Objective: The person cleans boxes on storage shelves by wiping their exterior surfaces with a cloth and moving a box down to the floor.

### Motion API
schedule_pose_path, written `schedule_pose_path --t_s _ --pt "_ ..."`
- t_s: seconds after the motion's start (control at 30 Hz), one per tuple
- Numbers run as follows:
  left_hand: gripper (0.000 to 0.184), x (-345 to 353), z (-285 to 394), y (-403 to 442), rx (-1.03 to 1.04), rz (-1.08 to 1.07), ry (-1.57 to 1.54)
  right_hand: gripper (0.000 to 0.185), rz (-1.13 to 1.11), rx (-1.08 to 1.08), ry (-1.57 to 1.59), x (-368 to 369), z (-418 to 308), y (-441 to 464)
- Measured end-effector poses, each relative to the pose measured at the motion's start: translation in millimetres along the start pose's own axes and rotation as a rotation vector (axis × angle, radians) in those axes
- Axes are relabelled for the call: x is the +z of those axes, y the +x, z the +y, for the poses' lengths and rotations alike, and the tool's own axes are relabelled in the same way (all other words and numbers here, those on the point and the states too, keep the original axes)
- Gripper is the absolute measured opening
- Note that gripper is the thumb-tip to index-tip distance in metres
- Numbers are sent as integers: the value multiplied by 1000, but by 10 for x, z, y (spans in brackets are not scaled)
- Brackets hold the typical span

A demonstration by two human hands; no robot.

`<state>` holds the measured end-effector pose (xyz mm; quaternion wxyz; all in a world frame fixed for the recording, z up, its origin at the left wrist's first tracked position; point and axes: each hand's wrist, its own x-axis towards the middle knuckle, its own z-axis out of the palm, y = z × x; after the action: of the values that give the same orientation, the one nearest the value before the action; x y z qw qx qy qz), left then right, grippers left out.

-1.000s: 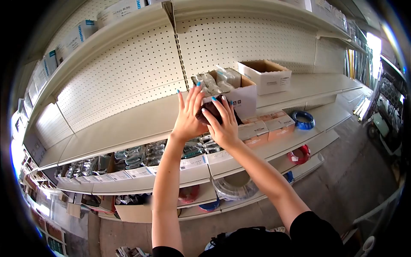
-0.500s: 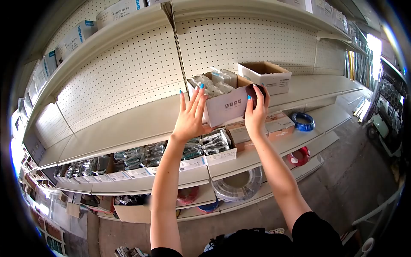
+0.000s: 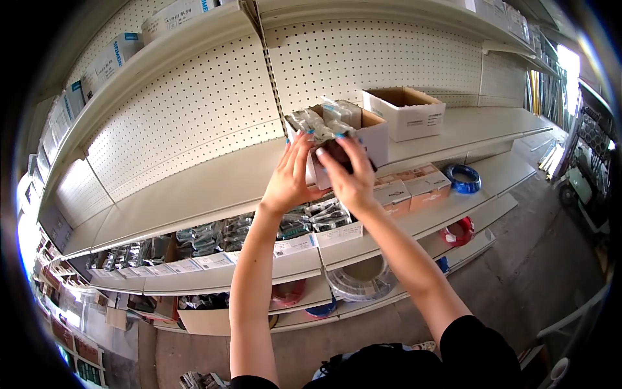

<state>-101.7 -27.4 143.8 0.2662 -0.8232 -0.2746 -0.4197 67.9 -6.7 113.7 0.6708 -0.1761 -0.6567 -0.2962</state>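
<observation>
A white cardboard box [image 3: 374, 141] with several plastic-wrapped packets [image 3: 341, 113] in it stands at the front of the middle shelf. My left hand [image 3: 287, 176] rests at the box's left front corner, fingers stretched upward and holding nothing. In my right hand [image 3: 350, 172] is a dark cloth [image 3: 340, 155], pressed against the box's front near its top edge. My right fingers cover part of the cloth and of the box front.
An open white box [image 3: 405, 117] stands behind to the right. Below are a row of boxes with wrapped packets [image 3: 332, 214], orange-and-white boxes [image 3: 424, 185], a blue coil [image 3: 463, 179] and a red coil [image 3: 458, 231]. Boxes line the upper shelf [image 3: 389, 11].
From the box's right front corner, my right hand has moved left with the cloth, back close to my left hand. My left hand has stayed at the left corner. The view has shifted slightly.
</observation>
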Motion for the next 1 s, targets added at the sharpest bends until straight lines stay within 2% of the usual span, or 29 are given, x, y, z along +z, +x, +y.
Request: schedule_pose_path --t_s 0.07,0.13,0.3,0.4,0.5,0.6,0.63,0.77,0.87,0.93,0.97,1.0 --pt "113 14 -8 -11 -16 -14 23 42 55 209 3 -58 157 47" --pt "115 9 20 -5 -20 -15 21 36 141 367 -38 -92 382 92" --pt "118 33 26 -2 12 15 33 30 213 586 17 -146 650 99" --pt "119 23 37 10 6 8 59 29 237 556 -35 -74 453 119" --pt "108 14 45 12 12 23 59 40 97 443 25 21 49 66" --pt "87 62 -27 -15 30 47 72 40 91 280 142 182 -395 -31" --pt "77 66 -41 -30 28 66 67 39 103 299 132 212 -470 -34" --pt "85 31 -20 -16 3 48 53 36 99 254 105 219 -437 -59" --pt "98 -13 23 8 14 47 44 38 -16 102 0 73 -152 -37" --pt "113 22 14 -7 17 59 62 41 -3 236 -28 -17 16 -7" --pt "116 27 13 -13 11 43 70 43 49 314 -39 -20 176 -21" --pt "116 23 15 -6 16 38 72 45 32 395 -179 -61 300 -1"
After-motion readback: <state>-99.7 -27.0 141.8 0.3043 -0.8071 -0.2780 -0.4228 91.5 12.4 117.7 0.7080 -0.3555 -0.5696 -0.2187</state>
